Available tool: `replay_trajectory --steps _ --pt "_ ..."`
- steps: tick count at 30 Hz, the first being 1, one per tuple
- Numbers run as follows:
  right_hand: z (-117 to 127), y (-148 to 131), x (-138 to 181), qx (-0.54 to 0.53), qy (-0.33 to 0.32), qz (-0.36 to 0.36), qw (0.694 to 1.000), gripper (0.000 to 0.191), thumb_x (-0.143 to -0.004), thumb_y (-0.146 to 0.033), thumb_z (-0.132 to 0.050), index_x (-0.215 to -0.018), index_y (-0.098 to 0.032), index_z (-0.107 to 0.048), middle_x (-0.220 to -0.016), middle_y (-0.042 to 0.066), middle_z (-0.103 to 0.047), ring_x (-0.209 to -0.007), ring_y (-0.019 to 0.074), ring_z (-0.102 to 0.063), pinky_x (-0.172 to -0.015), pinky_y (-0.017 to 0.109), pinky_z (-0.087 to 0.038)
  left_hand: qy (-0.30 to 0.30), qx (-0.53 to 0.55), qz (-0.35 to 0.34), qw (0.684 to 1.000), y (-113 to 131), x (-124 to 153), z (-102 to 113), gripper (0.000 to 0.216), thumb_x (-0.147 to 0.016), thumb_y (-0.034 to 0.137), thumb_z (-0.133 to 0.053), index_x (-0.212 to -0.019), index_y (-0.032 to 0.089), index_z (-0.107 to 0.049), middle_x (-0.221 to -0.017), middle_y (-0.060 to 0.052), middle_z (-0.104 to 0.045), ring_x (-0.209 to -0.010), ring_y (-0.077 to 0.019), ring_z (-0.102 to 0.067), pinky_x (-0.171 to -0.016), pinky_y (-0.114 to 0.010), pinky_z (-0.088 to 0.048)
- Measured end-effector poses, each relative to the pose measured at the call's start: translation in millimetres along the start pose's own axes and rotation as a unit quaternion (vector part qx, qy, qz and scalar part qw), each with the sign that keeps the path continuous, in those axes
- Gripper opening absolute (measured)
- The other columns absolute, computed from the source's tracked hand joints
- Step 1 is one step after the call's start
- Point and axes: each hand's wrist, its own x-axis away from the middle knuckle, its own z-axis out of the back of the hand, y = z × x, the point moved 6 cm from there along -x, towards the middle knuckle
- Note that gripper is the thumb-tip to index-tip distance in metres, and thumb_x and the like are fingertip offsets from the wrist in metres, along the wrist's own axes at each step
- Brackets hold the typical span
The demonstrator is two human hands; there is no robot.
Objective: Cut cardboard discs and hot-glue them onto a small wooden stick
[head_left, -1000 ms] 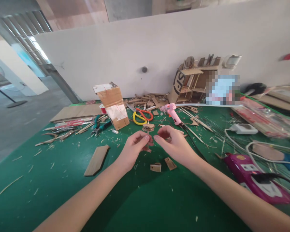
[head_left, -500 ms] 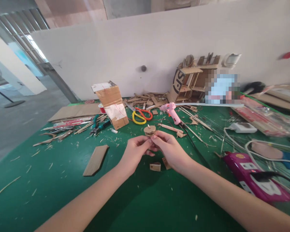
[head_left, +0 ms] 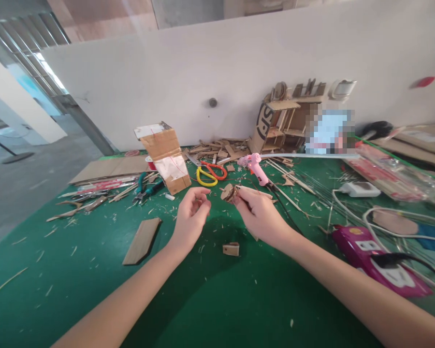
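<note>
Left hand (head_left: 190, 217): nothing visible in it, fingers curled, thumb and index tip apart, just beside the spool. Cardboard spool (head_left: 229, 192): up off the desk between the hands, small, round, brown, layered discs with ridged edge, tilted, flat face toward the left hand, short stick tip poking from its middle. Right hand (head_left: 259, 212): thumb and fingers clamped on the spool's far side.

Desk (head_left: 188, 304): green, littered with pale shavings. Left to right on it: flat cardboard sheet (head_left: 105, 169), pliers (head_left: 139, 193) with teal handles, angled-corner cardboard piece (head_left: 142, 241), upright cardboard box (head_left: 170, 159) with white patches, scissors (head_left: 206, 180) with one yellow and one orange loop, small folded cardboard bit (head_left: 231, 249), pink glue gun (head_left: 257, 168), cardboard shelf model (head_left: 263, 128) near the wall, white adapter (head_left: 360, 189), purple power strip (head_left: 355, 244) with black plug in.

Room: grey floor (head_left: 39, 179) and barred window (head_left: 29, 43) at left; pale wall (head_left: 141, 92) behind the desk, dark round spot (head_left: 212, 102) mid-wall, red blurry item (head_left: 425, 82) far right.
</note>
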Motion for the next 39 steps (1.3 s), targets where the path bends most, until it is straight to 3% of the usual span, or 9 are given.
replay_trajectory --steps 5,13,18,29,34,39 --pt "-5.1 -5.3 3.9 0.091 -0.036 0.048 0.994 0.022 -0.092 -0.021 -0.040 -0.070 -0.019 -0.043 -0.057 -0.003 -0.045 -0.051 0.0103 -0.040 -0.051 0.024 -0.024 -0.026 -0.055 -0.033 0.998 9.9 -3.4 2.4 0.018 -0.085 0.028 -0.054 -0.101 0.022 -0.061 -0.079 0.000 -0.053 -0.061 -0.0093 -0.048 -0.052 -0.021 -0.038" --pt "-10.2 -4.2 9.4 0.163 -0.083 0.064 0.981 0.024 -0.092 -0.023 -0.036 -0.072 -0.018 -0.047 -0.055 -0.002 -0.045 -0.048 0.0106 -0.037 -0.050 0.027 -0.019 -0.095 -0.124 -0.047 0.987 16.4 -5.7 -0.8 0.019 -0.084 0.034 -0.056 -0.083 0.017 -0.065 -0.081 -0.004 -0.063 -0.073 -0.0147 -0.055 -0.060 -0.023 -0.040" --pt "-8.7 -1.6 10.2 0.196 -0.090 0.052 0.975 0.028 -0.093 -0.027 -0.036 -0.071 -0.017 -0.050 -0.055 -0.001 -0.047 -0.048 0.0109 -0.038 -0.050 0.027 -0.018 -0.107 -0.145 -0.020 0.984 13.1 -6.4 -2.4 0.022 -0.084 0.037 -0.056 -0.078 0.017 -0.063 -0.072 -0.001 -0.059 -0.061 -0.0123 -0.049 -0.055 -0.023 -0.036" --pt "-12.7 4.4 9.2 0.215 -0.121 0.026 0.969 0.026 -0.096 -0.028 -0.035 -0.079 -0.018 -0.051 -0.064 0.002 -0.059 -0.055 0.0128 -0.049 -0.051 0.027 -0.021 -0.125 -0.173 -0.051 0.976 14.6 -7.4 -4.2 0.016 -0.086 0.030 -0.053 -0.078 0.017 -0.060 -0.077 -0.001 -0.057 -0.070 -0.0136 -0.052 -0.061 -0.023 -0.038" --pt "-16.4 1.6 10.3 0.229 -0.137 0.066 0.961 0.020 -0.096 -0.021 -0.035 -0.087 -0.016 -0.053 -0.079 0.005 -0.064 -0.063 0.0136 -0.055 -0.051 0.027 -0.021 -0.131 -0.176 -0.048 0.975 10.5 -8.0 -4.6 0.017 -0.086 0.031 -0.052 -0.078 0.017 -0.059 -0.077 -0.001 -0.056 -0.070 -0.0135 -0.051 -0.061 -0.023 -0.038" --pt "-18.7 -3.2 13.4 0.305 -0.145 0.121 0.933 0.022 -0.094 -0.016 -0.034 -0.083 -0.015 -0.053 -0.074 0.005 -0.059 -0.057 0.0129 -0.050 -0.049 0.029 -0.017 -0.154 -0.179 -0.033 0.971 8.6 -8.4 -7.2 0.018 -0.086 0.031 -0.052 -0.077 0.017 -0.058 -0.072 0.000 -0.053 -0.066 -0.0123 -0.047 -0.058 -0.023 -0.036"
